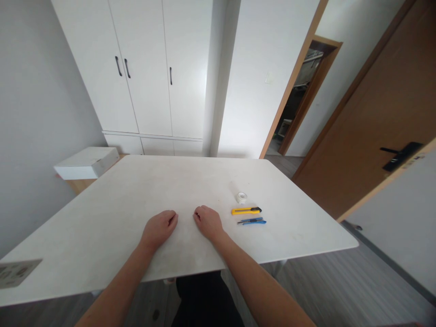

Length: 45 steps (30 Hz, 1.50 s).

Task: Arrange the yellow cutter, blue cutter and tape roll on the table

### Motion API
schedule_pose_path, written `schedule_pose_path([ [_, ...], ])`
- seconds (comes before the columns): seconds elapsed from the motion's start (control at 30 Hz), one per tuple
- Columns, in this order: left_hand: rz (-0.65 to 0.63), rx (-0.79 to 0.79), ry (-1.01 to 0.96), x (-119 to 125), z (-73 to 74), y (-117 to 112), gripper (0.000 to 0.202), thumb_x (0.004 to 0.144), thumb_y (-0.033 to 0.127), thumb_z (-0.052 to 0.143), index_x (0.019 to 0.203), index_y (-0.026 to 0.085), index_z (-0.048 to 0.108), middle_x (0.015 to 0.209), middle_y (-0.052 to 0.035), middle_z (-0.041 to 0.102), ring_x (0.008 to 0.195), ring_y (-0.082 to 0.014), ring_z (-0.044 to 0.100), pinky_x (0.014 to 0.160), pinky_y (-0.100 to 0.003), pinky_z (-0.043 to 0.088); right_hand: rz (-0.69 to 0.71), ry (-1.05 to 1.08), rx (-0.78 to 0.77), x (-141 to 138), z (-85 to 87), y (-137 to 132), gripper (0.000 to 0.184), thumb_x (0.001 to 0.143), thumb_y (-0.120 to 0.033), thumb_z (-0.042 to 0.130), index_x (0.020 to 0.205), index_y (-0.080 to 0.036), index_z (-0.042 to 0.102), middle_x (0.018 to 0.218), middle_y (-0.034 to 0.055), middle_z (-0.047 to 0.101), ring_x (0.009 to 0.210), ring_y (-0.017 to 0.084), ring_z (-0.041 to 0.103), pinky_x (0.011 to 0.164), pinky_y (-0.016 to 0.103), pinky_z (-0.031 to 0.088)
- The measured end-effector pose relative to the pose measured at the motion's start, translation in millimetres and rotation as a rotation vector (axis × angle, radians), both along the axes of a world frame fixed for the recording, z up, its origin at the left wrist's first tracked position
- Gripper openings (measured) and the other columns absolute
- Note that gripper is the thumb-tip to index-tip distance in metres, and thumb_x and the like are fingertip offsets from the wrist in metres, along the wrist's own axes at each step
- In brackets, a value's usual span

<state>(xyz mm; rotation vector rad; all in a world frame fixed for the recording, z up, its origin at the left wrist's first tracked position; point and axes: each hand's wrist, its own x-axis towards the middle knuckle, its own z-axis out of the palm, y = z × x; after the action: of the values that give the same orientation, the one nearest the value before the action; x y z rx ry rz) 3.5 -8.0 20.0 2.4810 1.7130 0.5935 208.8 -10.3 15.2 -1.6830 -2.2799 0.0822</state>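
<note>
My left hand (159,228) rests on the white table (136,190) in a loose fist, with nothing showing in it. A short gap to its right lies my right hand (208,222), also curled closed on the tabletop, holding nothing that I can see. Nearest to the right hand, on its right side, are a yellow box cutter (245,210) and, just below that, a blue box cutter (252,221), both lying flat and roughly sideways. A small white roll of tape (241,197) sits beyond the yellow cutter. Neither hand touches these things.
A printed sheet or sticker (19,273) lies at the table's near left corner. Beyond the far left edge stands a white box (86,162). White cupboards (146,72) line the back, and a brown door (371,109) stands on the right.
</note>
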Motion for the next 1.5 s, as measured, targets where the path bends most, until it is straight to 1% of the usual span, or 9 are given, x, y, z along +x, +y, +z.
schedule_pose_path([
  [0.2,0.003,-0.016,0.018,0.2,-0.4,1.0,0.033,0.095,0.034,0.035,0.07,0.021,0.051,0.078,-0.003,0.064,0.076,-0.0163,0.058,0.068,-0.028,0.034,0.002,0.0,0.003,-0.2,0.0,0.2,0.024,0.098,-0.032,0.039,0.097,-0.022,0.061,0.097,0.0039,0.065,0.09,0.016,0.059,0.073,0.026,0.039],
  [0.47,-0.009,0.014,0.018,-1.0,-1.9,1.3,0.033,0.095,0.033,0.034,0.069,0.021,0.05,0.077,-0.0026,0.063,0.075,-0.0159,0.058,0.068,-0.028,0.035,-0.004,0.006,-0.012,-0.6,0.2,0.0,0.026,0.098,-0.032,0.038,0.098,-0.022,0.061,0.098,0.0049,0.064,0.091,0.016,0.059,0.074,0.027,0.039],
  [0.63,0.001,0.006,0.012,-1.1,-1.5,1.3,0.032,0.095,0.033,0.035,0.07,0.021,0.051,0.078,-0.0033,0.064,0.076,-0.0168,0.059,0.068,-0.028,0.035,0.0,0.014,0.003,-0.4,-0.1,0.2,0.024,0.098,-0.032,0.039,0.097,-0.022,0.061,0.097,0.0043,0.065,0.09,0.016,0.059,0.074,0.027,0.039],
  [0.87,0.009,0.004,0.018,-0.8,-3.1,1.5,0.033,0.095,0.035,0.035,0.07,0.021,0.052,0.079,-0.0032,0.064,0.076,-0.0173,0.059,0.068,-0.028,0.035,-0.016,0.021,-0.027,-0.8,1.7,-0.5,0.025,0.098,-0.033,0.039,0.099,-0.022,0.061,0.099,0.0048,0.065,0.092,0.016,0.059,0.075,0.027,0.04],
  [1.1,-0.004,-0.001,-0.004,-0.9,-2.0,1.2,0.033,0.095,0.034,0.034,0.071,0.021,0.053,0.08,-0.0036,0.065,0.077,-0.017,0.058,0.07,-0.028,0.036,-0.007,0.019,0.0,-0.2,-0.8,0.6,0.023,0.097,-0.032,0.041,0.096,-0.022,0.061,0.097,0.0041,0.065,0.09,0.016,0.059,0.073,0.027,0.04],
  [1.23,0.006,-0.022,-0.011,-0.6,-0.7,0.4,0.032,0.094,0.033,0.035,0.071,0.021,0.054,0.08,-0.0037,0.065,0.076,-0.0169,0.058,0.069,-0.028,0.036,-0.006,0.018,-0.006,0.0,-1.4,0.8,0.025,0.098,-0.032,0.038,0.097,-0.022,0.061,0.097,0.0047,0.065,0.09,0.016,0.059,0.074,0.027,0.04],
  [1.5,0.005,-0.001,0.008,-1.6,-3.6,1.7,0.033,0.095,0.034,0.034,0.07,0.021,0.051,0.078,-0.003,0.064,0.076,-0.0169,0.058,0.069,-0.028,0.035,-0.002,0.025,0.013,0.6,-4.0,1.3,0.025,0.098,-0.033,0.039,0.096,-0.023,0.061,0.096,0.0043,0.064,0.09,0.016,0.059,0.075,0.026,0.04],
])
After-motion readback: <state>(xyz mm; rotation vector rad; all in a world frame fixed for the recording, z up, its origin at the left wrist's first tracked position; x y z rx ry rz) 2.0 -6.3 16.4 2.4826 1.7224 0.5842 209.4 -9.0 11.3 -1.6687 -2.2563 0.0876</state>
